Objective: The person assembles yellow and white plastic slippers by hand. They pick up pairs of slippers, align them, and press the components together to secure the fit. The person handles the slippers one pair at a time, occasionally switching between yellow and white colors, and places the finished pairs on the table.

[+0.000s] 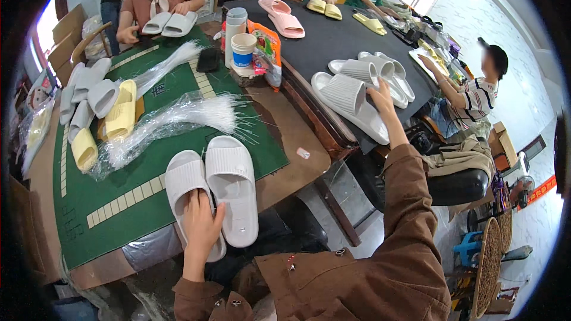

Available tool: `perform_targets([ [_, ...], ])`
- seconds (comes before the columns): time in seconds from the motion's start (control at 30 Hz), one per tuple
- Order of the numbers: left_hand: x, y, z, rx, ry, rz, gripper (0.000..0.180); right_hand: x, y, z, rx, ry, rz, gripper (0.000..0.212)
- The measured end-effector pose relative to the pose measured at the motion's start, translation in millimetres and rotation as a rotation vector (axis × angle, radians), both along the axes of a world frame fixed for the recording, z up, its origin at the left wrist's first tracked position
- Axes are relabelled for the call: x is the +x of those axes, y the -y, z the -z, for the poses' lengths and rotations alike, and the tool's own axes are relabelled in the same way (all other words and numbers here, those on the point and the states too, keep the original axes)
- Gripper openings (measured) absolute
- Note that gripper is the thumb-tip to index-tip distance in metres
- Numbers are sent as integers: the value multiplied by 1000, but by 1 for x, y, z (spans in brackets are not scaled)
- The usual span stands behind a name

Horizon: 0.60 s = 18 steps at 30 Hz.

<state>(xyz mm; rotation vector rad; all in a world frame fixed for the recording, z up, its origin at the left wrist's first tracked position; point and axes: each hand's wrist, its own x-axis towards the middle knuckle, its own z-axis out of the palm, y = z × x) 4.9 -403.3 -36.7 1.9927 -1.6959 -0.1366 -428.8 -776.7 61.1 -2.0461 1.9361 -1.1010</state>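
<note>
At the near edge of the green-topped table, my left hand [202, 223] has its fingers inside the opening of a white slipper [185, 175], thumb outside along its edge. Its mate, another white slipper [232, 187], lies right beside it, heel toward me. My right arm stretches out to the dark table, where my right hand [385, 96] grips a ribbed white slipper [339, 90] at the rear edge of its strap. More pale slippers [386, 71] lie side by side just beyond that hand. My right fingertips are partly hidden.
Bundles of clear plastic strands [184, 116] and grey and yellow slippers [122, 110] lie on the green mat [250, 157]. A paper cup [242, 53] and an orange bag [266, 47] stand by the table gap. Co-workers [476, 83] handle slippers around the tables. A black stool [458, 184] is at right.
</note>
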Motion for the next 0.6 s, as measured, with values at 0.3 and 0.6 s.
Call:
perform_targets([
  [0.3, 5, -5, 1, -6, -22, 2, 50, 20, 1, -19, 20, -180, -220, 36],
  [0.6, -7, 5, -3, -130, -36, -78, 42, 10, -4, -18, 239, -176, -370, 49],
])
